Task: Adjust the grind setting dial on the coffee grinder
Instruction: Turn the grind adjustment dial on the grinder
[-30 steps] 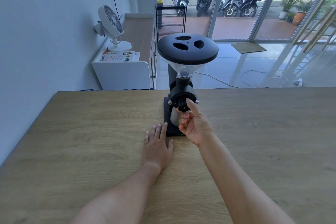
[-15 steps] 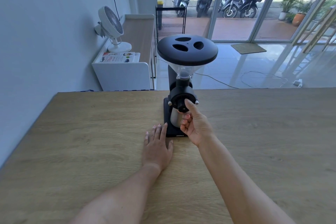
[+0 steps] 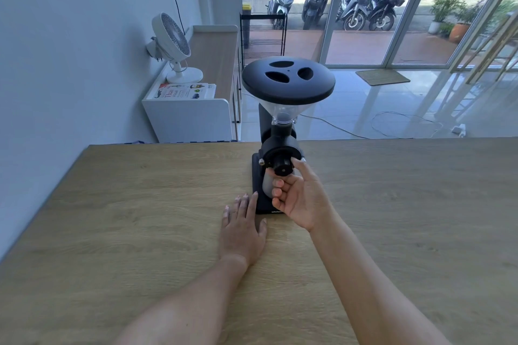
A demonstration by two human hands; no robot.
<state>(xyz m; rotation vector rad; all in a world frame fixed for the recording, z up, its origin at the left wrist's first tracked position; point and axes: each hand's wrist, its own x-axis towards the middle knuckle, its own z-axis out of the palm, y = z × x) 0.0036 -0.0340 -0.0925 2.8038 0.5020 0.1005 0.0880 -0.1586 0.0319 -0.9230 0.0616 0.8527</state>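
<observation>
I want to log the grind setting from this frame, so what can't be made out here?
- Dial markings, head view: too small, partly covered by the right hand fingertips, so the setting is unreadable.
- Metal cup under the chute: mostly hidden behind the right hand.
- Brand text on the grinder base: too small.
- Grinder's rear and power cord: hidden by its body and the hopper lid.
- Left hand: flat on the table; base contact unclear.

You see a black coffee grinder (image 3: 281,145) with a clear hopper (image 3: 283,111). The table (image 3: 140,218) shows light wood grain. The fan (image 3: 172,50) is white.
</observation>
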